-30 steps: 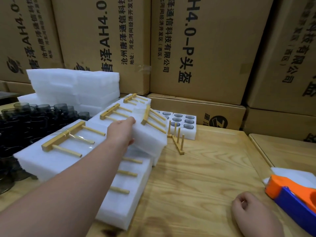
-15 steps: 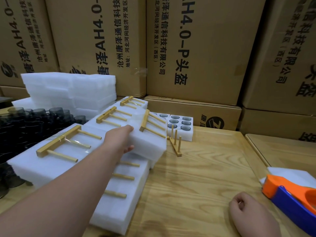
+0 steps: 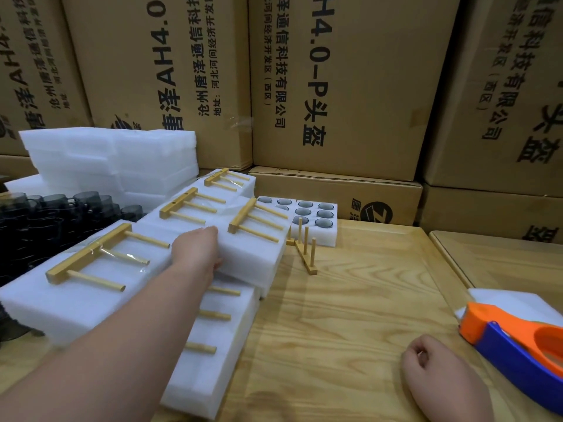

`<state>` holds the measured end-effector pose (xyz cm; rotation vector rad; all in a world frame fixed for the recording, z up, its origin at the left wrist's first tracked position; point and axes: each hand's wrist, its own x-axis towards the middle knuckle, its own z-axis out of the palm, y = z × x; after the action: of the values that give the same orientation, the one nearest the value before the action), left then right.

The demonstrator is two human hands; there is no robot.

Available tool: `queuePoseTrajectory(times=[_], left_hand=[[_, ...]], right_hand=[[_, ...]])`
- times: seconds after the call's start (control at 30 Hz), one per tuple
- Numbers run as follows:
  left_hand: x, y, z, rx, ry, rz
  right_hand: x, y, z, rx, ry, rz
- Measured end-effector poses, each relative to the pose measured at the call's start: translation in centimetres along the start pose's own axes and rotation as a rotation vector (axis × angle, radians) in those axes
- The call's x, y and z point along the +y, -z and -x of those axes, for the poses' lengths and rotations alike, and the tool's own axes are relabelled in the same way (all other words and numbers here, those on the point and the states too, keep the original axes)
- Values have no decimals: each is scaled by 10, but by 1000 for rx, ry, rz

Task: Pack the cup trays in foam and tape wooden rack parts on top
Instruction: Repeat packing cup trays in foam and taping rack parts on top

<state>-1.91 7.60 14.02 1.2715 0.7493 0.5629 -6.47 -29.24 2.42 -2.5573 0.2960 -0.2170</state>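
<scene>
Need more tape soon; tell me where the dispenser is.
The tape dispenser lies at the table's right edge, just beyond the right hand.

White foam packs [image 3: 249,254] lie overlapped and tilted, each with a wooden rack part [image 3: 256,223] taped on top.
</scene>
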Motion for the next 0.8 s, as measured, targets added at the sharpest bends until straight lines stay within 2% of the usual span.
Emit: queuePoseTrajectory(times=[0.1,0.13,0.2,0.27,0.3,0.33,0.37,0.43,0.53,0.67,0.8], left_hand=[[-6,-2,25,20,-91,-385],[-8,-3,40,69,-187,-493],[-17,-8,79,86,-547,-507],[-40,-15,125,-102,-894,-393],[-59,-17,142,-234,-976,-393],[-82,-20,155,-359,-1007,-449],[-104,-22,163,-475,-966,-540],[-141,-24,162,-611,-802,-810],[-160,-32,140,-557,-700,-1107],[-163,-51,132,-536,-675,-1283],[-165,-61,133,-430,-756,-1248]], right_hand=[[0,1,0,-3,11,22],[0,1,1,-3,20,34],[0,-1,3,-1,73,97],[-2,-6,7,1,197,206],[-5,-10,8,0,275,235],[-8,-14,9,-3,349,231],[-12,-18,9,-13,409,213],[-21,-27,6,-37,478,202],[-39,-43,-9,-28,469,238],[-67,-67,-38,-12,446,196],[-94,-93,-77,-2,438,103]])
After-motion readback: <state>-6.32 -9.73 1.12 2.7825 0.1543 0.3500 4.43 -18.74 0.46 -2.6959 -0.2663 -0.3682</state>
